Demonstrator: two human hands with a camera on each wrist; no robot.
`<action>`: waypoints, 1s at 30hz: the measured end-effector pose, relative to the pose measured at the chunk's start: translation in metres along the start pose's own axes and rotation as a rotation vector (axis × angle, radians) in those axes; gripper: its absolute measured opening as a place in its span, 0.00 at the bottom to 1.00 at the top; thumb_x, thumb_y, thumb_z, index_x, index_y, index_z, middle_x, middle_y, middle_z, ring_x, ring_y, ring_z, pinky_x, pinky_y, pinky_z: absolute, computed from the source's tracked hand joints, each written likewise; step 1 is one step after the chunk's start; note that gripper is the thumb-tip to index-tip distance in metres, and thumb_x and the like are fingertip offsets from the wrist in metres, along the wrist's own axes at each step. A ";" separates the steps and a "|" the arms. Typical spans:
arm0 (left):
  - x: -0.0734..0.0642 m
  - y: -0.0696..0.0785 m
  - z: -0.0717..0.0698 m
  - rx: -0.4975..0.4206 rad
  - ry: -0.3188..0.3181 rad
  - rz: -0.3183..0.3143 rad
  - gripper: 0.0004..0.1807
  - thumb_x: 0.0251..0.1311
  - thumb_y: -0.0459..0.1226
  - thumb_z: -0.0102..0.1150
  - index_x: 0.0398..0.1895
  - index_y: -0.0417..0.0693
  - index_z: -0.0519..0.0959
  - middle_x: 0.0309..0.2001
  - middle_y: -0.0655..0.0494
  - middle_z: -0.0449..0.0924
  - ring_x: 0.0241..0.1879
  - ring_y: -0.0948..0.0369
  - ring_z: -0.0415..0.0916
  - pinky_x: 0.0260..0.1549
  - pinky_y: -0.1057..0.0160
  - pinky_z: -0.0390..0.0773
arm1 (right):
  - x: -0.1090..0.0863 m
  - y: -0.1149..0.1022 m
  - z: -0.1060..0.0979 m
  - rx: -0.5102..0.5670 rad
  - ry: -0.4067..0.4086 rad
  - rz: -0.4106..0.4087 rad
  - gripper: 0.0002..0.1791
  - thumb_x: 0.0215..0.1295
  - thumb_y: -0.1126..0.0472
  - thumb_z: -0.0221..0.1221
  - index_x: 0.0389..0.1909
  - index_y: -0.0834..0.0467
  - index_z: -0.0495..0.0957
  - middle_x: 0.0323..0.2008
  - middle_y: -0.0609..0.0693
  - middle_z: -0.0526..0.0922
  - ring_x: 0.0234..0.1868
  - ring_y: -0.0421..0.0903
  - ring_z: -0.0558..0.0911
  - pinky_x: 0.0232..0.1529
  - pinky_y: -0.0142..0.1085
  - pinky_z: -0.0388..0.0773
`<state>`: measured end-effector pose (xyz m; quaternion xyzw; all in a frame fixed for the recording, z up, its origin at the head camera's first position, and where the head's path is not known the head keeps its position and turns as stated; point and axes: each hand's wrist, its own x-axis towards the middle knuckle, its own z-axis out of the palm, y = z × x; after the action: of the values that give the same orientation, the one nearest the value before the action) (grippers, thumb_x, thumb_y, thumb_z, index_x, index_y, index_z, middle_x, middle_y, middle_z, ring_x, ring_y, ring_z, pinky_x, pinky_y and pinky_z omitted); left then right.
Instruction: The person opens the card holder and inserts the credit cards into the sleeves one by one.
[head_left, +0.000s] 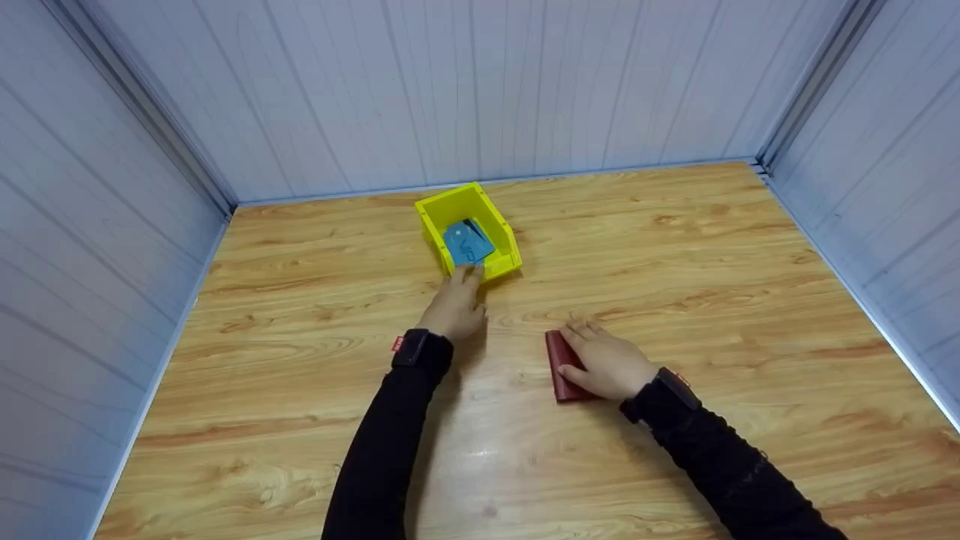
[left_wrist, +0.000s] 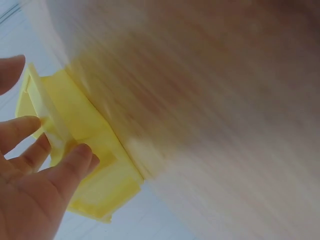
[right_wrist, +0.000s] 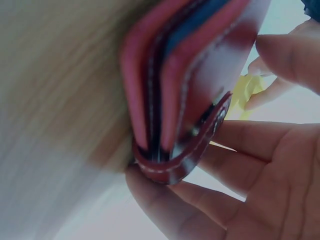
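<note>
A dark red wallet (head_left: 561,367) lies on the wooden table under my right hand (head_left: 611,364). In the right wrist view the wallet (right_wrist: 205,75) shows stitched edges, a snap strap (right_wrist: 172,167) and something blue inside; my fingers curl at its strap end while the thumb touches its cover. Farther off, my left hand (head_left: 456,309) reaches the near side of a yellow bin (head_left: 506,264), its fingertips over the rim by a blue card (head_left: 466,241). The left wrist view shows nothing held between its spread fingers, beside the bin wall (left_wrist: 92,117).
A dark card edge (head_left: 472,223) shows beneath the blue card in the bin. The bin stands on the wooden table (head_left: 675,270), close to the white panelled back wall (head_left: 510,90). White panels also border the left and right sides.
</note>
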<state>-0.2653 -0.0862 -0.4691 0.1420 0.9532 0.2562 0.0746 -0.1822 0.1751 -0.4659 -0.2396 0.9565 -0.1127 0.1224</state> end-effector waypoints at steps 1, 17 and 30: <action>0.000 0.000 0.000 -0.003 -0.001 0.008 0.36 0.68 0.37 0.53 0.77 0.46 0.53 0.75 0.46 0.51 0.74 0.44 0.53 0.71 0.48 0.60 | 0.000 -0.001 0.000 -0.002 0.000 -0.001 0.39 0.70 0.46 0.54 0.72 0.68 0.58 0.73 0.66 0.58 0.75 0.64 0.56 0.73 0.54 0.56; -0.002 0.008 0.007 -0.021 -0.003 0.115 0.32 0.66 0.27 0.48 0.75 0.41 0.57 0.74 0.45 0.56 0.74 0.52 0.55 0.73 0.56 0.57 | 0.001 -0.017 0.006 -0.006 0.015 -0.051 0.35 0.69 0.49 0.55 0.71 0.64 0.62 0.71 0.64 0.64 0.71 0.62 0.65 0.68 0.54 0.65; -0.010 0.018 0.013 -0.034 -0.022 0.170 0.30 0.68 0.29 0.48 0.74 0.41 0.59 0.75 0.45 0.56 0.74 0.52 0.56 0.73 0.55 0.56 | 0.001 -0.030 0.010 0.012 0.047 -0.079 0.34 0.68 0.50 0.57 0.70 0.61 0.65 0.69 0.64 0.67 0.68 0.61 0.69 0.65 0.55 0.69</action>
<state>-0.2487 -0.0689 -0.4702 0.2240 0.9323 0.2763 0.0657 -0.1671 0.1472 -0.4668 -0.2737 0.9483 -0.1285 0.0968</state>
